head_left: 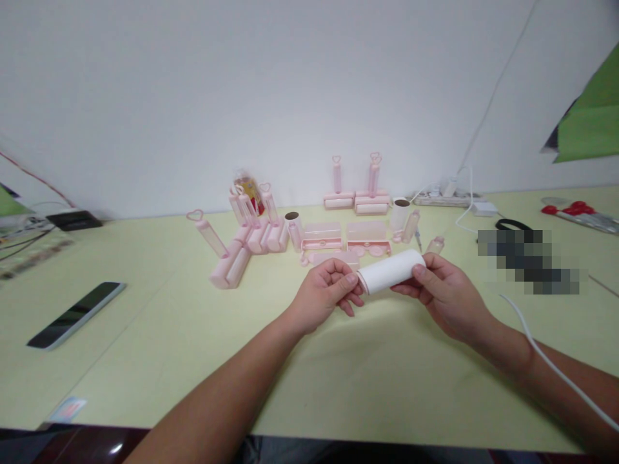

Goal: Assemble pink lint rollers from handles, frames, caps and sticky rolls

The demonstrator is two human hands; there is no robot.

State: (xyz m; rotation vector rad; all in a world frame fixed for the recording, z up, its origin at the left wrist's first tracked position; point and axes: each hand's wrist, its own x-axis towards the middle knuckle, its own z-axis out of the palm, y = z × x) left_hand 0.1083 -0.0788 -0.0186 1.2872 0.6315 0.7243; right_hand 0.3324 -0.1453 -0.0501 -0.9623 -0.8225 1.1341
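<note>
Between my two hands, above the table, is a white lint-roller paper roll [391,272], slightly tilted with its right end higher. My left hand [329,291] pinches the roll's open left end, where a brownish core edge shows. My right hand [445,287] grips its right end, thumb on top and fingers underneath. Just behind lie open pink lint-roller cases [322,240] and a loose pink handle piece [333,259]. Two more white rolls stand upright, one roll [293,225] left of the cases and another roll [400,216] to their right.
Pink lint rollers with heart-topped handles [229,264] stand grouped at left, and others [371,201] near the wall. A phone [75,316] lies far left. A power strip [445,196] sits at the back. A white cable [546,354] crosses over my right forearm.
</note>
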